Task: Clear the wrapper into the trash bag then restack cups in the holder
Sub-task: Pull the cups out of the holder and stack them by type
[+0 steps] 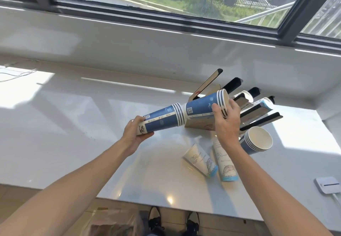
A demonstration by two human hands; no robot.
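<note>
I hold a long stack of blue paper cups (166, 117) sideways above the white counter. My left hand (134, 134) grips its narrow bottom end. My right hand (226, 121) grips the open rim end, which points at the cup holder (262, 110), a cardboard rack with black-tipped slats at the back right. A short stack of blue cups (256, 141) lies on its side beside the holder. Two white cups (201, 160) with blue bottoms lie on the counter under my right forearm. A clear trash bag (114, 222) sits on the floor below the counter edge.
The white counter (73, 125) runs under a wide window, with a raised sill behind. A small white device (327, 185) with a cable lies at the right front edge. Thin wires lie at the far left. Black shoes show on the floor below.
</note>
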